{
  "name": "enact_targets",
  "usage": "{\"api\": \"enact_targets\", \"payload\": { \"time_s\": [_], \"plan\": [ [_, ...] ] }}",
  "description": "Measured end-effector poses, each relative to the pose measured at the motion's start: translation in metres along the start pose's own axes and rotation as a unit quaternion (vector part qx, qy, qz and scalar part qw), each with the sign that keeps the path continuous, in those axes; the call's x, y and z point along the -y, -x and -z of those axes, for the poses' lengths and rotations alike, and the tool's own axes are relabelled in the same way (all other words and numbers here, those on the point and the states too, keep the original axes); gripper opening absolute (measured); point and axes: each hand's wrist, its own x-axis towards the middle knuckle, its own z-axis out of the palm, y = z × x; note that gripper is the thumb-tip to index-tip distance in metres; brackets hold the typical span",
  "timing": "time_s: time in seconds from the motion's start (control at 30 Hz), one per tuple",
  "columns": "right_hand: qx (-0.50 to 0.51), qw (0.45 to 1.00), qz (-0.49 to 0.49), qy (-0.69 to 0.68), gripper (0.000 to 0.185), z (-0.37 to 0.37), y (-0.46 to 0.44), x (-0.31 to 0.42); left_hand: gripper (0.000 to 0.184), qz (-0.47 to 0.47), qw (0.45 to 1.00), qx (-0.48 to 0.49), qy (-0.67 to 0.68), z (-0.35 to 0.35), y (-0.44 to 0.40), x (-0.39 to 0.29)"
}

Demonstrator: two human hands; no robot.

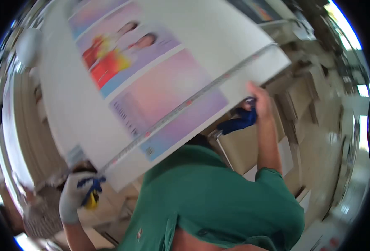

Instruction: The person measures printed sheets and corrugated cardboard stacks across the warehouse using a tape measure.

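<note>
My left hand (78, 194), in a pale grey glove with blue patches, is closed around a yellow and dark tape measure (92, 200) by the near left corner of a white printed sheet (243, 46). The metal tape blade (189, 102) runs diagonally across the sheet to its far right edge. Coloured panels with pictures of people (128, 50) are printed on the sheet. Beside the sheet's right edge, my right hand (260, 102) looks bare, its thumb raised and its fingers curled on a dark blue cloth thing (239, 121), blurred, perhaps a glove.
Beige boxes or boards (243, 146) stand below the sheet on the right. To the left is a tall stack of sheets (36, 129). Another person in a patterned top (44, 213) is at the lower left. Pale floor (323, 154) extends along the right.
</note>
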Motion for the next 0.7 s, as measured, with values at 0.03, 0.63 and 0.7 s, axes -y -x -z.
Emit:
{"api": "enact_targets", "payload": {
  "time_s": [0.03,0.63,0.7],
  "plan": [
    [0.031,0.999,0.017,0.002,0.029,-0.003,-0.004,0.003,0.024,-0.005,1.000,0.023,-0.019,0.008,-0.007,0.007],
    [-0.135,0.924,0.105,0.343,0.053,0.061,-0.061,0.131,0.015,0.055,0.995,-0.058,-0.062,0.044,0.024,0.019],
    [-0.095,0.919,0.091,0.372,0.049,0.054,-0.076,0.154,0.016,0.068,0.994,-0.056,-0.071,0.041,0.026,0.016]
  ]
}}
